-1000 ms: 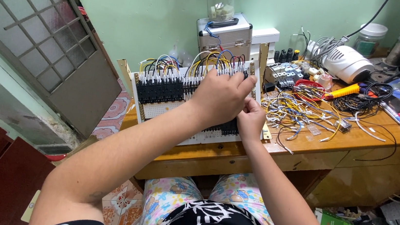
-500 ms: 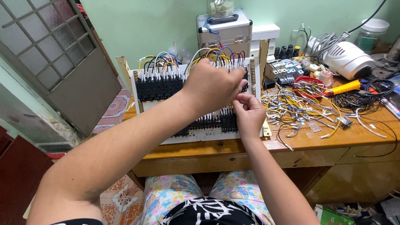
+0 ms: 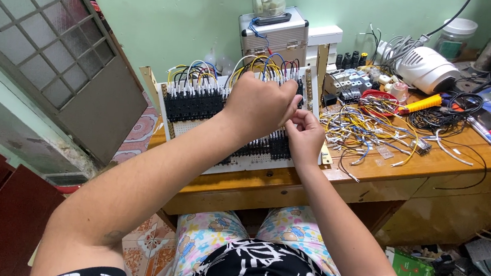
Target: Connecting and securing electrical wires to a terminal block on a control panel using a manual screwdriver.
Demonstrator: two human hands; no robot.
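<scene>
1. The panel (image 3: pixel 200 106), a white board with rows of black terminal blocks and looped coloured wires, leans on the table (image 3: pixel 374 174) in the middle of the frame.
2. The left hand (image 3: pixel 259 106) lies curled over the panel's upper right part; it hides its own fingertips, so I cannot tell what they grip.
3. The right hand (image 3: pixel 304 135), just below and touching it, is pinched shut; anything in it is too small to make out.
4. Loose wires (image 3: pixel 372 129) lie tangled right of the panel.

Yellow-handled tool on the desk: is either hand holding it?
No. The yellow-handled tool lies among wires, while the left hand and right hand work at the panel.
</scene>
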